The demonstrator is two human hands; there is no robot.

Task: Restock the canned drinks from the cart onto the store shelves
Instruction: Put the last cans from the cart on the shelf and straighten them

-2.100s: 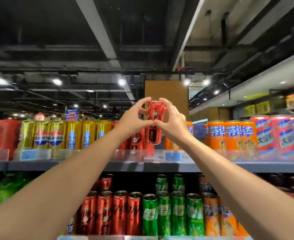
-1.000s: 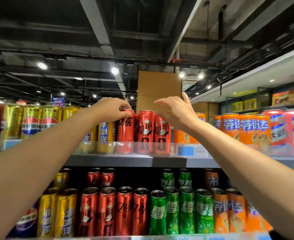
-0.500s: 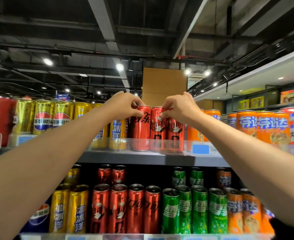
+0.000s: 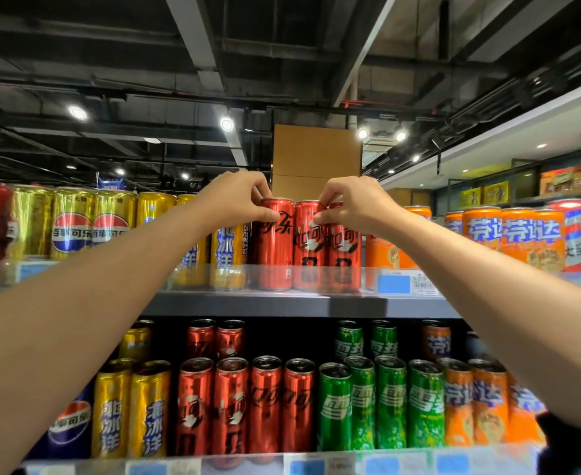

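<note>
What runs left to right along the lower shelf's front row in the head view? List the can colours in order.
Blue can → yellow cans → red cans → green cans → orange cans.

Both hands (image 4: 239, 197) (image 4: 354, 202) raised, fingers curled

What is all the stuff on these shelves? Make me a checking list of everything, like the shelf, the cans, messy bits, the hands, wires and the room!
Surface: grey upper shelf with a clear front rail.
Job's things: three red cans upright, side by side.
Clutter: nothing seen.
Grippers: left hand pinches the left red can's top; right hand pinches the tops of the other two.
Cables: nothing seen.
Surroundings: yellow cans, orange cans, green cans below, blue price tag, ceiling lamps.
</note>
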